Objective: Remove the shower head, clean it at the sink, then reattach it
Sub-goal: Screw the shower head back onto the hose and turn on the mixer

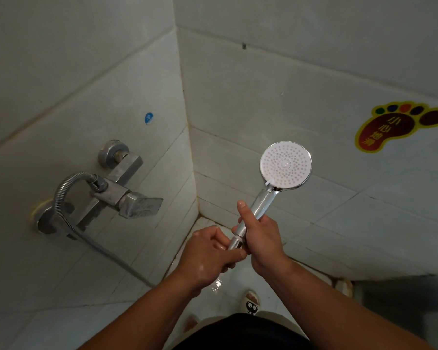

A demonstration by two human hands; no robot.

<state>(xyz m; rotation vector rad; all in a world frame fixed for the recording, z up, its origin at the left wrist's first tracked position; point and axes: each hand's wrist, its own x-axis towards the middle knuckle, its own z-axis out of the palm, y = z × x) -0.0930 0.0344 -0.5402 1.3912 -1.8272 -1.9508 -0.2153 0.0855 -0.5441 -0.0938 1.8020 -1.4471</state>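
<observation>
Corner of a tiled shower stall, viewed from above. The round white-faced chrome shower head (285,164) stands right of the corner seam, in front of the right wall, its handle running down into the right hand (259,238). The left hand (211,253) lies just left of and below it, at the handle's lower end. The square steel mixer tap (116,193) is mounted on the left wall, with the ribbed metal hose (61,198) looping from its top and passing down below it. A foot-shaped red and yellow sticker (395,125) sits on the right wall, above and right of the shower head.
</observation>
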